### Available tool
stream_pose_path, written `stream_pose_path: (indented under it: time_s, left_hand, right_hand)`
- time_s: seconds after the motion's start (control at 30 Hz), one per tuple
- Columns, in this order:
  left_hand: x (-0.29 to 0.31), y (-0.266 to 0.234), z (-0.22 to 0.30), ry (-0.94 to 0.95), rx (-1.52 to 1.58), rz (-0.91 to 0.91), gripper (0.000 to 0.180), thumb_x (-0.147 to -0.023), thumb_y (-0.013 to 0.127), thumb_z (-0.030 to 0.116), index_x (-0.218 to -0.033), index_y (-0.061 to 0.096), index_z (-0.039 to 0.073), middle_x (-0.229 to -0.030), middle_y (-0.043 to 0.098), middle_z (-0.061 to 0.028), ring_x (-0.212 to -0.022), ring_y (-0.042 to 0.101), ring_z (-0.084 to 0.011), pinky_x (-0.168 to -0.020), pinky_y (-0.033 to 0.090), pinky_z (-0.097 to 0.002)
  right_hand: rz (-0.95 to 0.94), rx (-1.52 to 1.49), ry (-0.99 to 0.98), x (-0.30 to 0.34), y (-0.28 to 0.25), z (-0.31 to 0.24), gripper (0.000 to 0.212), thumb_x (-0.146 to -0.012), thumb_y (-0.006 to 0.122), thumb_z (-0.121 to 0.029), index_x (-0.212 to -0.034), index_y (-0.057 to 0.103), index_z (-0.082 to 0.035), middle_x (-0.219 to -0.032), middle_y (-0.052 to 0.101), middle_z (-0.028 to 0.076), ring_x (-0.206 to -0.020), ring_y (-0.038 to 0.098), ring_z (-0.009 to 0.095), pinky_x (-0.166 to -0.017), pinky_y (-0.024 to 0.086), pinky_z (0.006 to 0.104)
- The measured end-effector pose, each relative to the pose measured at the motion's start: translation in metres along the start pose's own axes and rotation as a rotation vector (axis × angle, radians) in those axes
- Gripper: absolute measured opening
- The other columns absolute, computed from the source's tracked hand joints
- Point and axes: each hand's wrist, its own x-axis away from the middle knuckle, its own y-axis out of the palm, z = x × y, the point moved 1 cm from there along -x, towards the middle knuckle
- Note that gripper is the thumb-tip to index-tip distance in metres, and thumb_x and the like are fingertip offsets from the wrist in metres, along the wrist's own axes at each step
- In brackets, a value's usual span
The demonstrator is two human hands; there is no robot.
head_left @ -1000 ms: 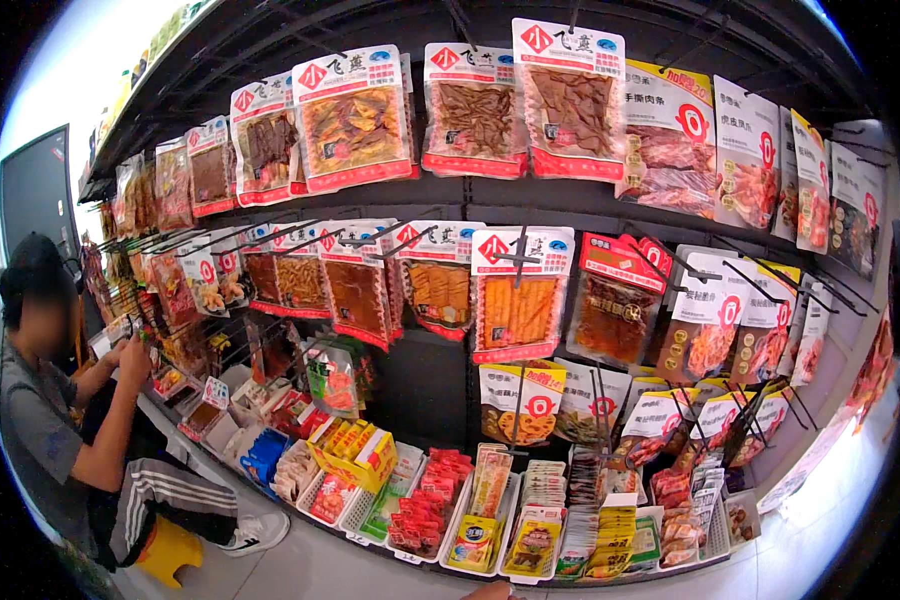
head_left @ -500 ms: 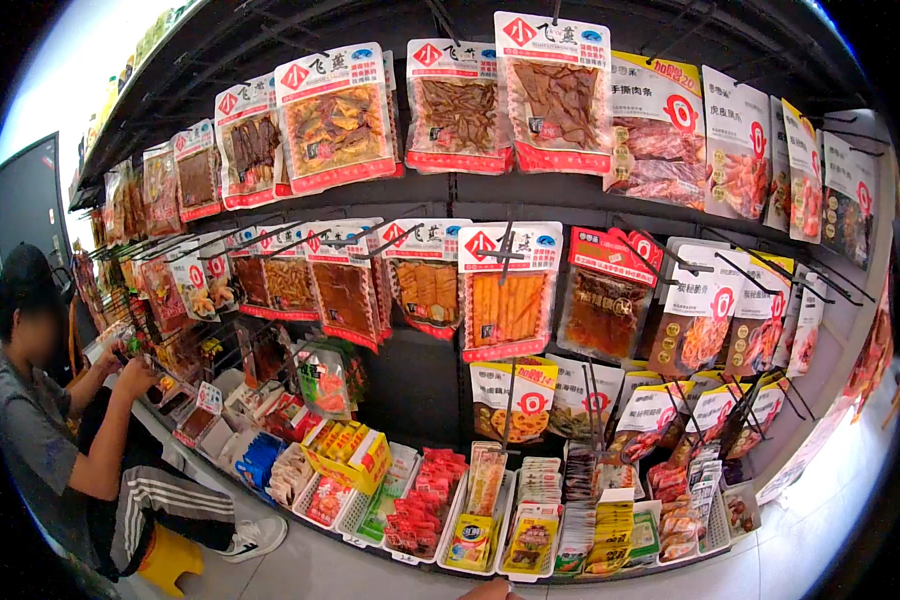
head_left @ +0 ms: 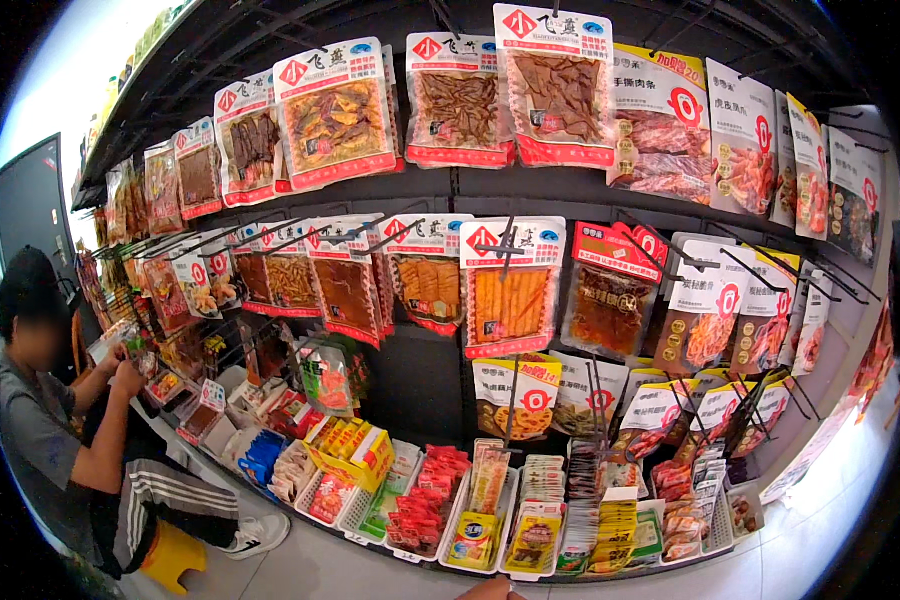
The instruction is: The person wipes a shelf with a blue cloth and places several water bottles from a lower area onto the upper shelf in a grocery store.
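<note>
Only a sliver of my right hand [head_left: 490, 589] shows at the bottom edge; its fingers are mostly cut off, so its grip is hidden. My left hand is out of the picture. Just beyond the sliver stands a white plastic basket [head_left: 470, 568] with yellow packets [head_left: 473, 540] in front. Beside it, another basket holds a yellow-and-brown packet [head_left: 535, 537]. Above them, snack pouches hang on wire hooks, among them a clear-fronted pouch of orange strips [head_left: 513, 305] and a red-topped pouch with dark contents [head_left: 612, 290].
On the left a person in a grey T-shirt [head_left: 45, 420] sits on a yellow stool [head_left: 175, 555], handling a small packet [head_left: 115, 342]. Empty hooks [head_left: 830, 285] stick out at right. A yellow box [head_left: 350, 450] rises above the baskets. Pale tiled floor [head_left: 320, 565] runs along the front.
The shelf has shifted very slightly in view as my head moved. The seated person's hands have come a little lower and closer together around the packet.
</note>
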Motion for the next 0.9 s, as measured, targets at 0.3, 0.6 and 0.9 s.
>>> stream_pose_path:
  time_s: [0.3,0.6,0.9]
  left_hand:
    - [0.001,-0.001,-0.001,0.002,-0.004,0.009,0.033,-0.104,0.043,0.025,-0.083,0.055,0.003,-0.070,0.048,-0.0095,-0.062,0.047,-0.0216,-0.065,0.043,-0.0347]
    - [0.006,0.003,-0.004,0.006,-0.003,0.016,0.032,-0.105,0.043,0.025,-0.083,0.055,0.003,-0.070,0.047,-0.0095,-0.063,0.046,-0.0219,-0.066,0.043,-0.0349]
    - [0.008,0.004,-0.007,0.023,0.013,0.025,0.032,-0.105,0.044,0.025,-0.084,0.054,0.003,-0.070,0.045,-0.0094,-0.063,0.045,-0.0223,-0.067,0.043,-0.0350]
  right_hand:
    - [-0.022,-0.046,0.104,0.002,-0.014,-0.016,0.024,-0.089,0.071,-0.027,-0.100,0.068,-0.007,-0.091,0.067,0.013,-0.081,0.061,0.028,-0.073,0.050,0.0429]
    - [0.061,-0.195,0.053,0.011,-0.042,-0.062,0.030,-0.089,0.071,-0.032,-0.105,0.067,-0.008,-0.094,0.066,0.012,-0.087,0.061,0.027,-0.077,0.050,0.0413]
    - [0.257,-0.666,-0.273,0.045,-0.097,-0.147,0.036,-0.089,0.070,-0.037,-0.110,0.066,-0.009,-0.096,0.065,0.012,-0.093,0.061,0.027,-0.082,0.050,0.0397]
